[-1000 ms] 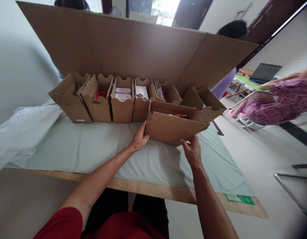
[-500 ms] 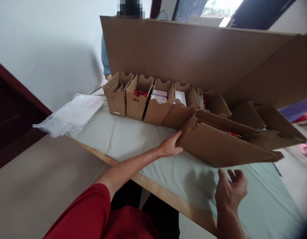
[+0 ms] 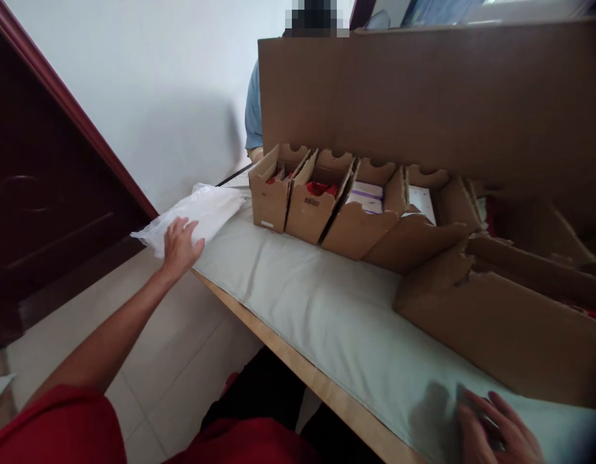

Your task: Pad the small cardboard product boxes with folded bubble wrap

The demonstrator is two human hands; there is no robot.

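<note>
My left hand reaches out over a pile of thin white plastic bags at the table's left end. Its fingers are spread, and whether they touch the plastic is hard to tell. Low at the right, my right hand hovers near the table's front edge, fingers loosely bent and apart, with nothing visible in it. The nearest thing to it is a long brown cardboard box with a torn upper edge and something red inside.
Along the cloth-covered table stands a row of open cardboard bins holding red packets and white-and-purple boxes. A tall cardboard panel rises behind them. Beyond it is another person in a blue sleeve. A dark red door is at left.
My left hand has left the long cardboard box and moved left to the plastic bags. The view has swung left. My right hand stays near the front edge.
</note>
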